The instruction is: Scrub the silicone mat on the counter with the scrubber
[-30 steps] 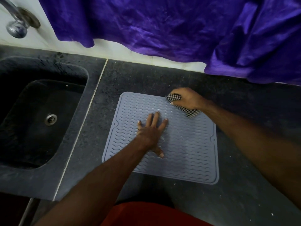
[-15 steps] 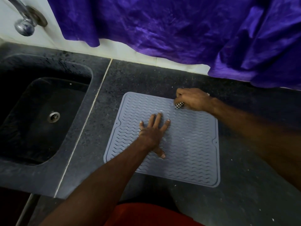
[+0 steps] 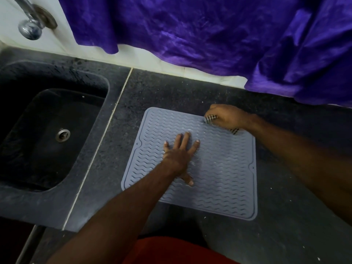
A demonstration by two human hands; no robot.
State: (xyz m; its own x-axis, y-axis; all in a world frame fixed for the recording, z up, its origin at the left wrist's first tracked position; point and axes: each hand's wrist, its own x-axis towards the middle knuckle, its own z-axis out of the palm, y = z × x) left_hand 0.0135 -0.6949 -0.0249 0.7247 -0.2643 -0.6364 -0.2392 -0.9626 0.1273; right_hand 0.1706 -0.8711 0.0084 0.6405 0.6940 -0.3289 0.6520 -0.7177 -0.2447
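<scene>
A grey-blue silicone mat (image 3: 224, 180) with a wavy ribbed surface lies flat on the dark stone counter (image 3: 167, 92). My left hand (image 3: 179, 155) is pressed flat on the mat's middle, fingers spread. My right hand (image 3: 227, 116) is closed over a black-and-white checkered scrubber (image 3: 210, 118) at the mat's far right corner. Only small bits of the scrubber show, at the fingertips and under the heel of the hand.
A dark sink (image 3: 47, 134) with a metal drain (image 3: 62, 134) lies to the left, beyond a pale seam in the counter. A chrome tap (image 3: 30, 27) sits on the white wall above it. Purple cloth (image 3: 209, 31) hangs along the back, reaching the counter at the right.
My right hand with the scrubber has rubbed back and forth along the mat's far edge and has shifted slightly right. My left hand has stayed pressed on the mat.
</scene>
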